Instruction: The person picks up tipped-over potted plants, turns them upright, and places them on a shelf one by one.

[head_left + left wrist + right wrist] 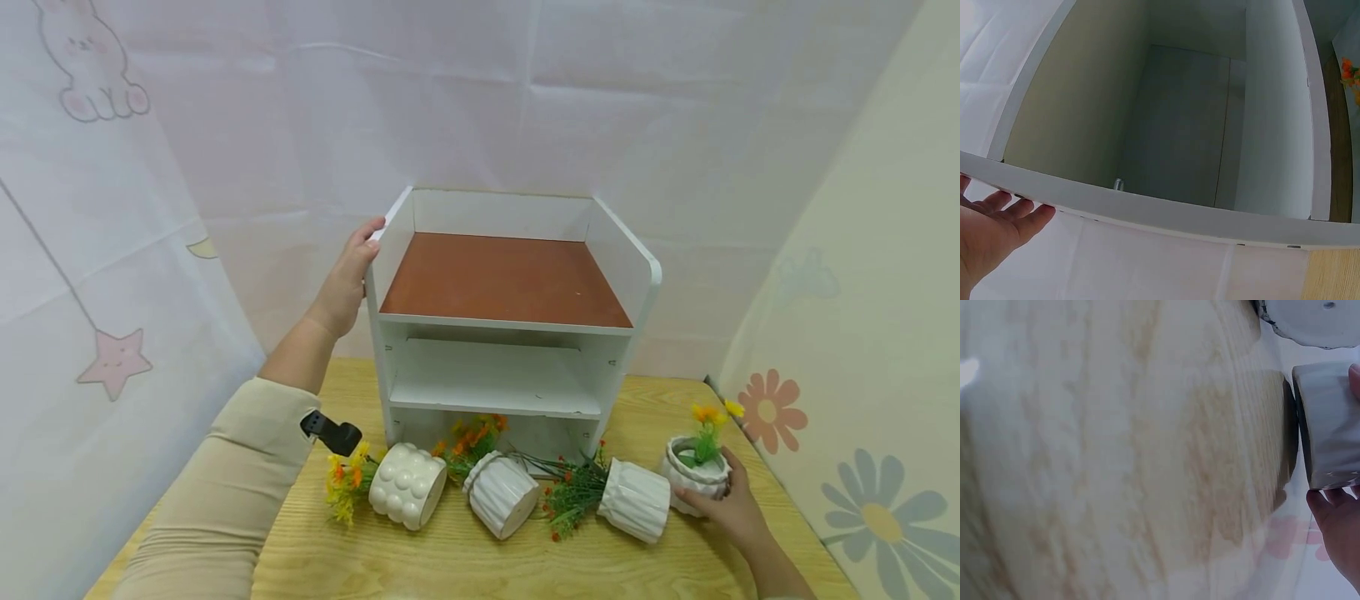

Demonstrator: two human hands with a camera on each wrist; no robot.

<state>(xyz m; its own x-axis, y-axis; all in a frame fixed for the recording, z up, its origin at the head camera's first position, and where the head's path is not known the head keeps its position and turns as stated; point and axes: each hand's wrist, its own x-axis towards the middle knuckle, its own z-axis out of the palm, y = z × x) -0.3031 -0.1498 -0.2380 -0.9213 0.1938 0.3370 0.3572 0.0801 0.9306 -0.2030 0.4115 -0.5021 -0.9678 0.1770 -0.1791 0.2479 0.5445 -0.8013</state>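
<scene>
At the right end of the table, my right hand (735, 508) grips a white flower pot (693, 482) with yellow and orange flowers, thumb on the near side and fingers round the far side. The pot stands upright in the head view; in the right wrist view its base is close to the tabletop. My left hand (348, 275) rests at the upper left side panel of a white shelf unit (495, 375). Seen from the left wrist, its fingers (1029, 222) lie nearly straight against the panel's outer face.
Lying on their sides before the shelf are a bubbled white pot (408, 486), a pleated white pot (501, 496) and a ribbed white pot (635, 500), all with flowers. The unit has a brown top board (502, 279). Printed cloth (480, 108) hangs behind the wooden table (420, 575).
</scene>
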